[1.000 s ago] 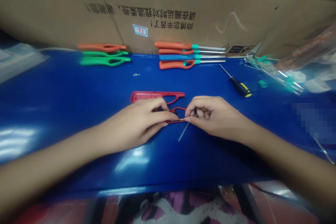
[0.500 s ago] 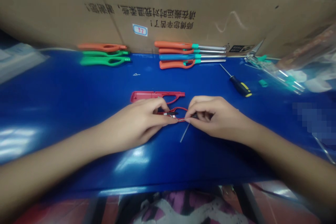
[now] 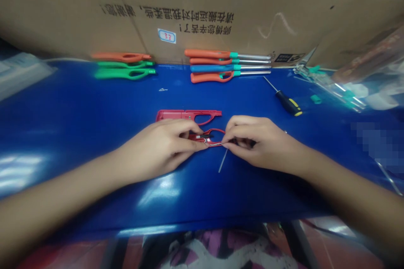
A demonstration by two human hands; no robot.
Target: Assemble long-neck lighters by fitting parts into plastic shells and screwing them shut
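Observation:
My left hand (image 3: 172,145) grips a red lighter casing half (image 3: 216,131) by its body end, which the fingers mostly hide. Small black and white parts (image 3: 205,137) lie inside that casing near the trigger loop. My right hand (image 3: 254,141) pinches the narrow front end of the same casing between thumb and fingers. A thin translucent tube (image 3: 222,161) sticks out below the right fingertips, slanting toward me. Just beyond the hands lies a second red casing half (image 3: 172,114), open side up, partly covered by my left hand.
Assembled long-nosed lighters (image 3: 211,77) in orange and blue line the cardboard box (image 3: 78,21). Orange and green casings (image 3: 126,74) lie to their left. A screwdriver (image 3: 288,104), a teal cap (image 3: 315,99) and metal tubes (image 3: 339,92) are at the right of the blue table (image 3: 94,134).
My left thumb has drawn back slightly to the left, showing more of the casing's lower edge. The translucent tube has shifted a little, and both hands keep their hold.

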